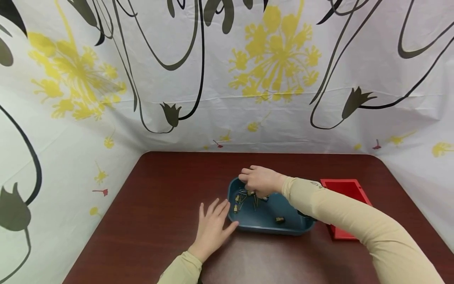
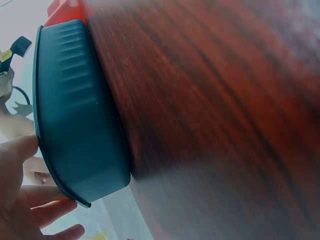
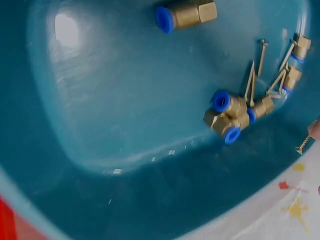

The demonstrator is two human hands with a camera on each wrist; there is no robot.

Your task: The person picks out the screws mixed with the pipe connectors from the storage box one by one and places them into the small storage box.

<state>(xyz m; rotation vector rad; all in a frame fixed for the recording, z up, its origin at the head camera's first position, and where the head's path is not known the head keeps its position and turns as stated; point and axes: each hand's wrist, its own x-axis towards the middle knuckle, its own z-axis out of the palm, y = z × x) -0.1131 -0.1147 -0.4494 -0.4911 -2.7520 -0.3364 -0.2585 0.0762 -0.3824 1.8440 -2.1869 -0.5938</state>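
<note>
Head view first: my left hand [image 1: 212, 228] lies flat on the table [image 1: 149, 221], fingers straight and slightly spread, thumb tip touching the near-left corner of the blue tray [image 1: 301, 227] at about seven o'clock on its rim. Farther in, my right hand [image 1: 260, 180] reaches over the tray's far-left part, around eleven o'clock, fingers curled down and pinching a small screw [image 3: 303, 144], as the right wrist view shows at its edge. On the tray floor lie brass fittings [image 3: 227, 116] with blue ends and loose screws [image 3: 261, 56]. Beyond the tray, at three o'clock, sits a red box [image 1: 345, 188].
</note>
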